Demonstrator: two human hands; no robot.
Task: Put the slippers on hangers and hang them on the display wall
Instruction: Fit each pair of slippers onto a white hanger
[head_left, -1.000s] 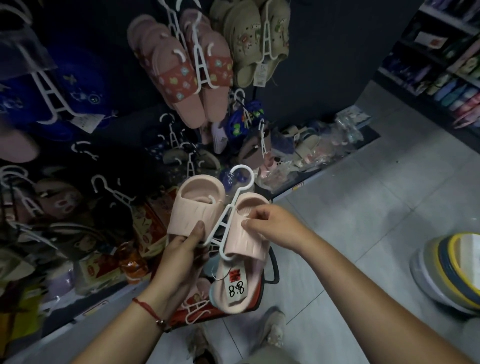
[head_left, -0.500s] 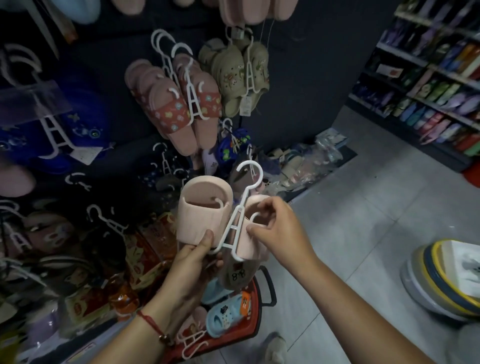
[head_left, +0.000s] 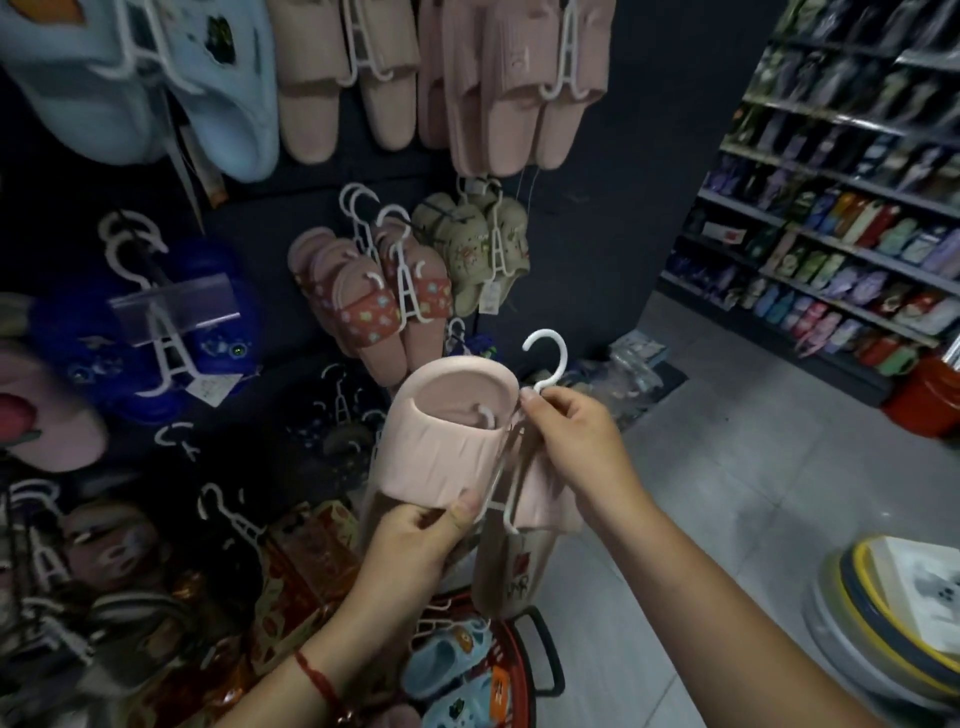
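Dark wall (head_left: 597, 218) ahead: left hand (head_left: 415, 540) grips slipper (head_left: 441, 441), right hand (head_left: 576, 441) pinches hanger (head_left: 545, 358), probably fully seated; lead hook-first onto a peg.

Hangered slippers (head_left: 447, 447) sit before the display wall (head_left: 597, 208), basket (head_left: 524, 675) below them.

A bare strip of dark display wall (head_left: 597, 234) stood open right of the olive clogs (head_left: 470, 249). Leftward, hung pairs crowded every peg (the floral slippers (head_left: 374, 306) nearest), and a red basket (head_left: 524, 670) blocked the floor (head_left: 727, 441) below.
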